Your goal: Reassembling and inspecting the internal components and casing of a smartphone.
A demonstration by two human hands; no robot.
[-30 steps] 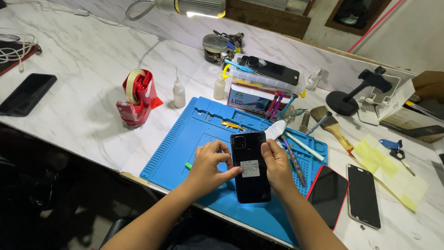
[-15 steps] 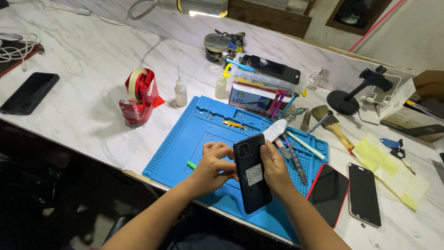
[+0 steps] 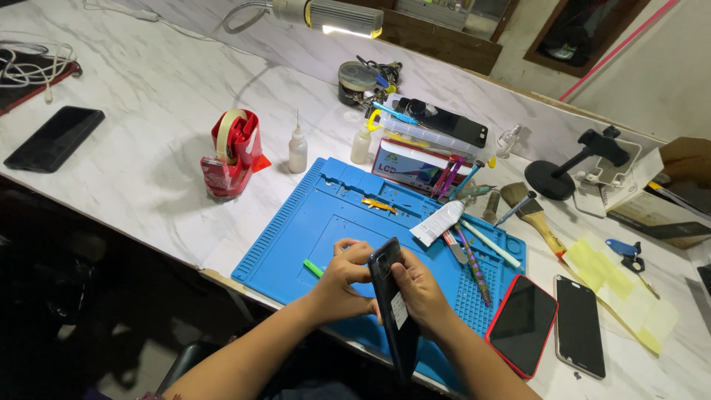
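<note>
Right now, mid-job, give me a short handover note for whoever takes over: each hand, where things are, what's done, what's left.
Left hand: grips the black phone at its upper left edge.
Right hand: holds the phone's right side.
Phone: tilted up on edge over the blue mat, back cover on.
Nearby: green pick on the mat, white tube, two more phones to the right.
Done: phone lifted.
Left: cover not yet visibly off.

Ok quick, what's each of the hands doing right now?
Left hand: closed on the black phone, gripping its left edge, over the blue mat.
Right hand: closed on the same phone, gripping its right side.
</note>
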